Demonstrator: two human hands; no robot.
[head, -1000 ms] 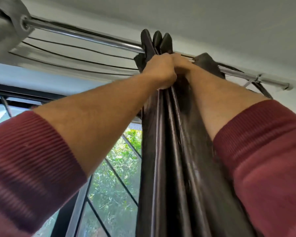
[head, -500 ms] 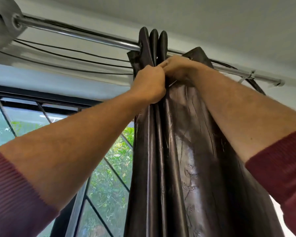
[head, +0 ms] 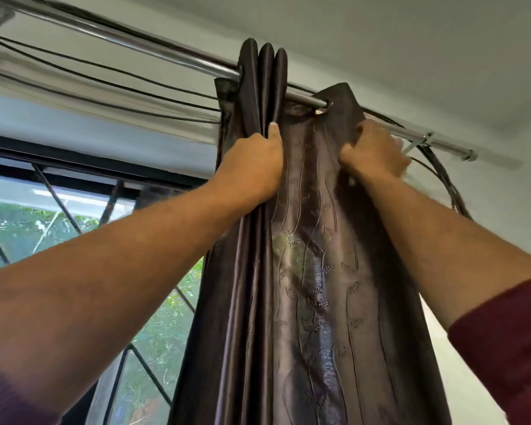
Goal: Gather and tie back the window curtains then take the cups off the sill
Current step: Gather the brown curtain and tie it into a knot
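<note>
Looking steeply up at a shiny chrome curtain rod (head: 166,50) that runs from upper left down toward the right under a pale ceiling. Hanging from that rod, a dark brown satin eyelet curtain (head: 313,286) with an embroidered leaf pattern, its left part already bunched into three tight upright pleats above the rod, its right part spread flat.

Just below the rod, left hand (head: 252,170) closed in a fist around the bunched pleats, thumb pressed upward along the innermost fold. Further right along the rod, right hand (head: 374,151) pinching the curtain's outer top corner; fingers (head: 394,148) curled and slightly blurred, so how firmly closed cannot be told. Dark red knitted sleeve (head: 503,357) pushed back on the right forearm.

Thin black cables (head: 105,84) strung below the rod, looping down past its right end. Below and left of the rod, a black-framed window (head: 74,182) with diagonal bars and green foliage beyond. No cups or sill visible.

Likely mid-gathering: tie-back and cups not yet reached. For a clean result, probably best to keep the left fist steady as an anchor, slide the right-hand eyelet along the rod toward it, fold the flat panel into a matching pleat, and keep clear of the cables.
</note>
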